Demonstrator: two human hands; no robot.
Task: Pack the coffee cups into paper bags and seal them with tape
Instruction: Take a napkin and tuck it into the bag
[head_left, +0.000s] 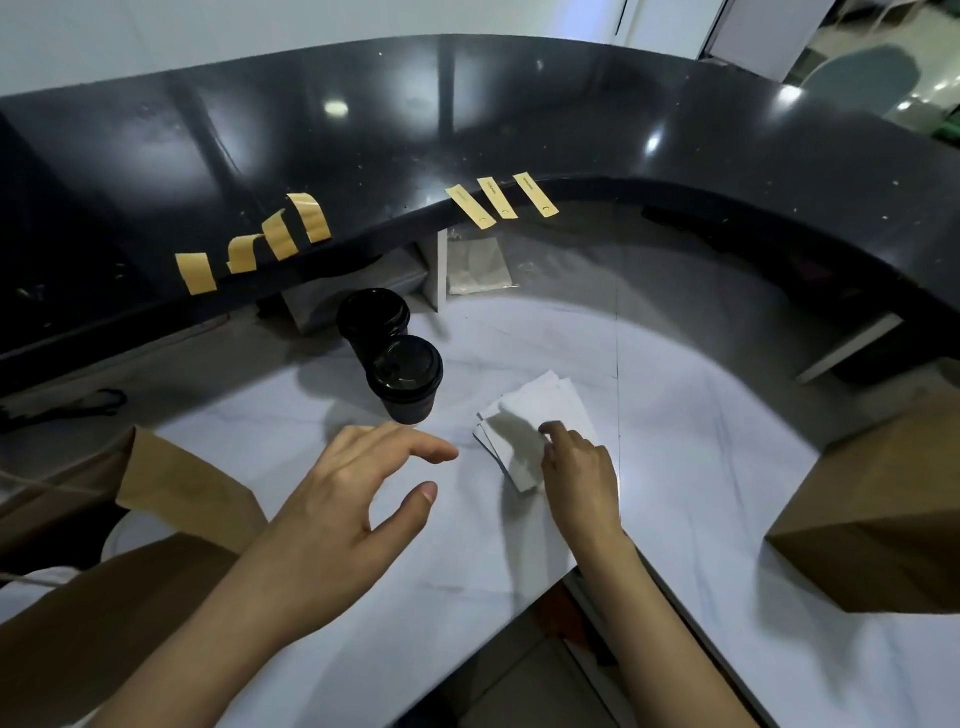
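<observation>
Two black lidded coffee cups stand upright on the white counter, the far cup (372, 318) just behind the near cup (405, 376). My left hand (343, 499) hovers open a little in front of the near cup, fingers spread, touching nothing. My right hand (579, 470) pinches the top sheet of a small stack of white napkins (535, 415) to the right of the cups. A flat brown paper bag (171, 483) lies at the left. Another brown bag (883, 519) stands at the right. Strips of tan tape (280, 236) hang from the black ledge.
Three narrow tan stickers (501, 200) hang off the black raised ledge (519, 119) further right. A packet of white napkins (475, 267) sits under the ledge. The white counter (701, 415) ends in a cut-out edge near my right forearm.
</observation>
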